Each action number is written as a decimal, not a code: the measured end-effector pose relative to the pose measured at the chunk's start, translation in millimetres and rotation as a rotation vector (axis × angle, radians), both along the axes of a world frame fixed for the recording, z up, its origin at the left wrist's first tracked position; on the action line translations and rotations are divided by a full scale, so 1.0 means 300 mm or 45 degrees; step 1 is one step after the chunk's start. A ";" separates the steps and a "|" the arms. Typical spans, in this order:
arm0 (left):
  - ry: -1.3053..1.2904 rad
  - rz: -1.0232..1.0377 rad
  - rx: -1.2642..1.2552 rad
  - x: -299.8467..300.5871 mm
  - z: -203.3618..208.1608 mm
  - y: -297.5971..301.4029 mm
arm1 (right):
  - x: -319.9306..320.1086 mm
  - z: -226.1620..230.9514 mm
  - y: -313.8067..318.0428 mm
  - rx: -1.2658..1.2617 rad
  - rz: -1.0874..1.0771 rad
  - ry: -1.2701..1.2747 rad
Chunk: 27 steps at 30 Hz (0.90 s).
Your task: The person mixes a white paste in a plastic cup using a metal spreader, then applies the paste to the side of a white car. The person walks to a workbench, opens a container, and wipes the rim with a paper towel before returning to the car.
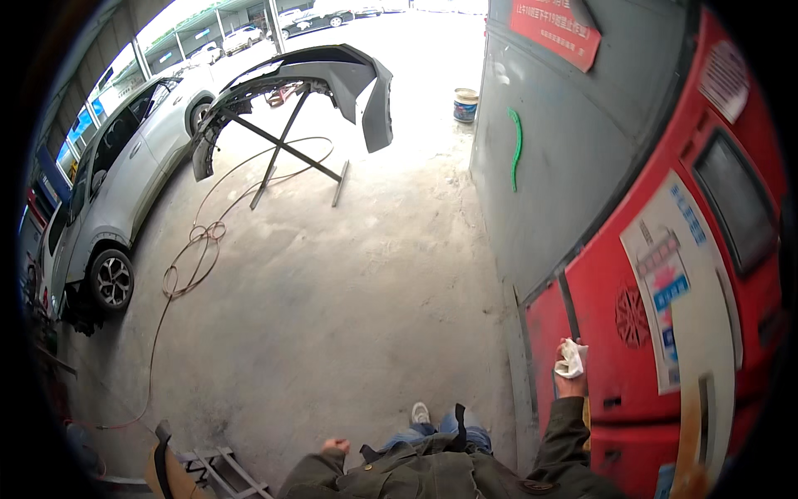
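Observation:
My right hand (570,386) is raised beside the red cabinet (594,391) on the right, its fingers closed round a crumpled white cloth or paper wad (571,360). Which of the two materials it is cannot be made out. Low down near my jacket, my left hand (337,446) hangs with its fingers curled in, and nothing shows in it. Dark green sleeves cover both forearms. Printed sheets (665,283) are fixed to the cabinet front, just right of my right hand.
Ahead, a dark bumper (332,71) rests on a crossed metal stand (287,145). A thin hose (195,249) lies looped on the concrete floor. A silver car (125,166) stands at left. Beyond the grey wall panel (549,158) sits a bucket (465,106).

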State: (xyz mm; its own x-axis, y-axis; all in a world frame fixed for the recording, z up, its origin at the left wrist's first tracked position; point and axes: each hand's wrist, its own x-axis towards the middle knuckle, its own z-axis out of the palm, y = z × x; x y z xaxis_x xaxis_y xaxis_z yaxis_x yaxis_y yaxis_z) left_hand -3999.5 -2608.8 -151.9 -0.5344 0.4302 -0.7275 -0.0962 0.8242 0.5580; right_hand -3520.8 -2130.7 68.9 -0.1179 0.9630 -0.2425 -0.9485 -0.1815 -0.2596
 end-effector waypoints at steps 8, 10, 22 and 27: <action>0.281 -0.082 0.627 -0.622 0.388 1.425 | -0.315 -0.120 0.746 -0.148 -0.036 0.137; 0.289 -0.004 0.573 -0.689 0.360 1.631 | -0.399 -0.187 1.024 -0.149 -0.026 0.162; -0.179 0.456 -0.163 -0.651 0.141 1.988 | -1.331 0.098 2.606 -0.008 0.536 0.017; -0.053 0.397 -0.477 -0.887 0.175 2.526 | -1.674 0.114 3.133 -0.086 0.520 -0.033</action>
